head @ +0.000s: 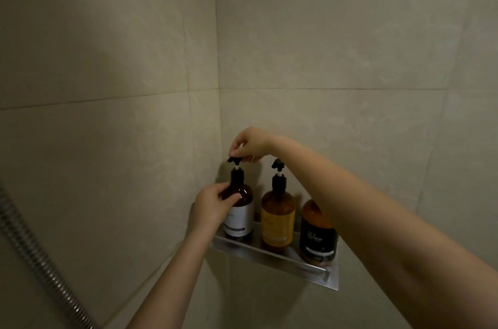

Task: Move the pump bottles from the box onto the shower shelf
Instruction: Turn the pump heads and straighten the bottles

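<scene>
Plainly, handling: the white-label bottle (239, 207) looks like dark amber glass or hard plastic, stiff and smooth, likely slippery in a shower and heavy if full; a knock off the ledge could break it.
Where to hold: the round body just under the shoulder gives the surest purchase; the thin pump stem would be a poor lifting point, fit only for turning the nozzle.
Left grip: the left hand (213, 207) is closed around the bottle's shoulder and upper body, thumb across the front.
Right grip: the right hand (249, 144) pinches the black pump head (234, 159) between fingertips and thumb from above, probably to aim the nozzle.
Place: this bottle stands upright at the left end of the shower shelf (272, 256), a metal ledge with a front rail in the tiled corner.
Neighbours: a yellow-label bottle (278, 214) stands just beside it, and a black-label bottle (318, 234) is at the right end, its pump hidden by the forearm.
Looks: brown body, black collar and pump, white stem, pale label with small print too blurred to read.
Progress: three bottles are up; the box is out of view, so I cannot tell whether more remain.
Other: a ribbed metal shower hose (32, 253) runs down the left.
</scene>
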